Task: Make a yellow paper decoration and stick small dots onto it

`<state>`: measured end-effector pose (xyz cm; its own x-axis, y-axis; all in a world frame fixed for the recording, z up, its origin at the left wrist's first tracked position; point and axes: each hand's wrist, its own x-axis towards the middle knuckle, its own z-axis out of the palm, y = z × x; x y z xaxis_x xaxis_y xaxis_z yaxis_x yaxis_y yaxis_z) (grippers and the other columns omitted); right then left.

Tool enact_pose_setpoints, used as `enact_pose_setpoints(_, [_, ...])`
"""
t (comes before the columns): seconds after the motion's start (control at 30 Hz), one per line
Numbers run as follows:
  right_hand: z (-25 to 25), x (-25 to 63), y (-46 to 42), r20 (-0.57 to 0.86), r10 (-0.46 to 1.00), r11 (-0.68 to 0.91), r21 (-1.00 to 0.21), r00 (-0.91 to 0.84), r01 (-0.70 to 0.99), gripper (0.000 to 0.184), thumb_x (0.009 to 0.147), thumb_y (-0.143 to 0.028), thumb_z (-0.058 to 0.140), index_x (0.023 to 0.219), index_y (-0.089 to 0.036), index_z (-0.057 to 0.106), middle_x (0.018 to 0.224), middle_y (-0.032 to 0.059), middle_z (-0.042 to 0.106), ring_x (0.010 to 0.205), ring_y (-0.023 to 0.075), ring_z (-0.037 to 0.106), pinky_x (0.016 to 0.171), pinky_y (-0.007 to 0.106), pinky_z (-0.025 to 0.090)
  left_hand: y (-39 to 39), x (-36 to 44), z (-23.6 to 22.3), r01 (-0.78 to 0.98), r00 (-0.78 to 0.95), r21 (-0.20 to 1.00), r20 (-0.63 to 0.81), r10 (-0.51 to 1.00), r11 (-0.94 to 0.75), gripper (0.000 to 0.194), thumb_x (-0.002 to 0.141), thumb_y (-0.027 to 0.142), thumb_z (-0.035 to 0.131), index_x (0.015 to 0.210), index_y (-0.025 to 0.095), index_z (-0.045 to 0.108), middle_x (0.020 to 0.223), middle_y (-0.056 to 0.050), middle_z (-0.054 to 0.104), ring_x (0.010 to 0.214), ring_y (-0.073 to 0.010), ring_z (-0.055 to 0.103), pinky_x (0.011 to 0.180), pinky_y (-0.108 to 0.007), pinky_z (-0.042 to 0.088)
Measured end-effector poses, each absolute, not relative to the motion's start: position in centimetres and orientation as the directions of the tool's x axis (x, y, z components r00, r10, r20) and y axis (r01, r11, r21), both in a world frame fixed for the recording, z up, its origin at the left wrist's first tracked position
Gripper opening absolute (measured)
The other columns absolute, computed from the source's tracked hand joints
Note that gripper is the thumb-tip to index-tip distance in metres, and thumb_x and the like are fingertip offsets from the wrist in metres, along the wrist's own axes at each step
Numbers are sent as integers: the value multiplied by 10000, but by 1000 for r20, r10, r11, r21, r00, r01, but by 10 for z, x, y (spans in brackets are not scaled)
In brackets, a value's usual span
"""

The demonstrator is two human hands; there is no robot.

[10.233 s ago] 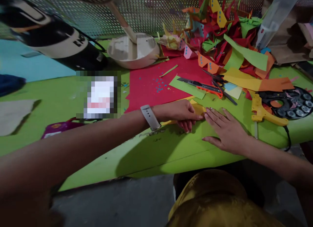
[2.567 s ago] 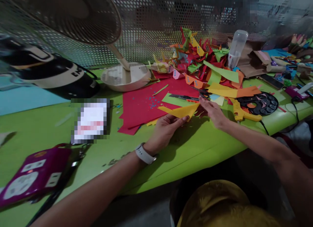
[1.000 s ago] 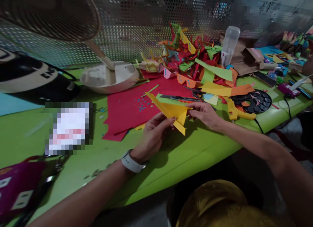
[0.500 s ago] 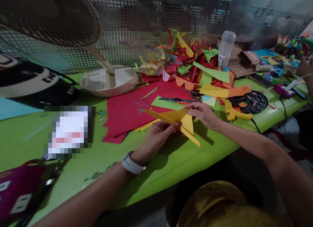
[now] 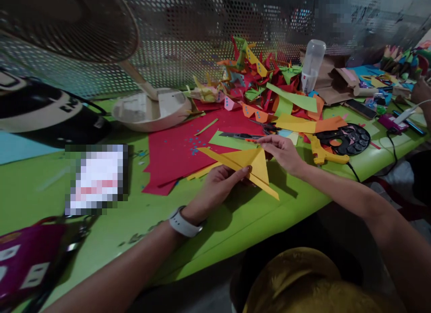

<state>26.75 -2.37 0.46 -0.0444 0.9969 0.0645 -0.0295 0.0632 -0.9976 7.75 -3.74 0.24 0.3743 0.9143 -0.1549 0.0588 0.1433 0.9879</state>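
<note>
A folded yellow paper (image 5: pixel 251 161), shaped into a triangle with long narrow points, is held above the near part of the table. My left hand (image 5: pixel 220 182), with a white watch on its wrist, pinches it near its lower fold, thumb on top. At the paper's upper corner, my right hand (image 5: pixel 283 152) has its thumb and fingers pressed together; the corner is partly hidden there. Just beyond lie a utility knife (image 5: pixel 239 136), a green paper piece (image 5: pixel 222 141) and red sheets (image 5: pixel 168 156) with tiny blue bits on them.
Folded colored paper shapes (image 5: pixel 259 75) are heaped at the back beside a clear bottle (image 5: pixel 313 63). A yellow glue gun (image 5: pixel 326 157) and black round tray (image 5: pixel 346 140) lie right. Left are a fan (image 5: pixel 148 108), a blurred-out object (image 5: pixel 97 180) and a purple pouch (image 5: pixel 30 259). Another person's hand (image 5: pixel 422 93) shows far right.
My right hand's fingers have shifted slightly up at the paper's upper corner. The upper flap now lies more open and flat, showing a wider triangle. My left hand keeps its hold.
</note>
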Motion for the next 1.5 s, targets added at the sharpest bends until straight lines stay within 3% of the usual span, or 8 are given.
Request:
enact_pose_setpoints(0.17, [10, 280, -11, 58, 995, 61, -997, 77, -46, 105, 815, -200, 588, 896, -198, 655, 718, -16, 678, 599, 87, 598, 567, 224, 492, -35, 77, -1, 45, 360, 991, -135, 923, 127, 310, 689, 483, 797, 616, 193, 716, 578, -48, 703, 518, -160, 617, 533, -248, 498])
enact_pose_setpoints(0.3, [24, 298, 10, 47, 996, 30, -974, 72, 224, 107, 809, -157, 582, 881, -196, 651, 806, 30, 714, 640, 116, 620, 549, 245, 485, -36, 78, -1, 25, 401, 992, -125, 907, 126, 330, 701, 486, 782, 603, 184, 695, 565, -46, 693, 521, -156, 617, 554, -253, 510])
enact_pose_setpoints(0.4, [33, 310, 30, 156, 988, 110, -647, -10, 755, 69, 835, -201, 607, 839, -199, 676, 835, 56, 709, 767, 174, 648, 637, 287, 490, -36, 79, -1, -7, 427, 991, -121, 896, 137, 333, 687, 486, 791, 635, 173, 693, 579, -44, 699, 522, -151, 620, 558, -253, 517])
enact_pose_setpoints(0.47, [35, 314, 42, 168, 985, 106, -495, -25, 862, 22, 791, -175, 666, 781, -188, 680, 887, 84, 704, 876, 222, 646, 713, 317, 478, -35, 80, -3, -27, 430, 989, -120, 895, 145, 326, 673, 476, 805, 667, 169, 692, 590, -36, 702, 520, -141, 621, 553, -241, 519])
enact_pose_setpoints(0.83, [51, 302, 84, -231, 972, 41, -54, -52, 998, 179, 683, -186, 733, 843, -105, 733, 730, 92, 707, 767, 215, 656, 636, 281, 447, -32, 80, -7, -41, 451, 993, -79, 889, 109, 325, 721, 484, 766, 688, 168, 698, 628, -42, 718, 556, -143, 638, 575, -248, 528])
enact_pose_setpoints(1.03, [61, 296, 85, -212, 976, 52, 24, -46, 998, 259, 666, -187, 742, 907, -90, 738, 807, 116, 720, 834, 247, 670, 686, 305, 477, -32, 80, -7, -67, 412, 995, -45, 910, 80, 357, 704, 499, 780, 623, 173, 658, 584, -32, 689, 552, -146, 631, 568, -247, 534])
enact_pose_setpoints(1.3, [69, 320, 47, 70, 998, 10, -126, -1, 992, 208, 787, -206, 666, 981, -135, 654, 967, 123, 713, 929, 267, 675, 745, 334, 514, -31, 81, -8, -127, 382, 987, -42, 923, 97, 349, 669, 489, 816, 600, 180, 669, 590, -19, 669, 496, -117, 575, 540, -247, 529])
enact_pose_setpoints(1.5, [39, 312, 8, -72, 994, -99, -912, 82, 397, 134, 829, -228, 699, 823, -174, 576, 672, -3, 673, 502, 100, 611, 517, 231, 531, -26, 76, -11, -92, 200, 982, 181, 963, -166, 348, 720, 511, 779, 876, 200, 759, 865, -58, 748, 778, -207, 677, 718, -346, 581])
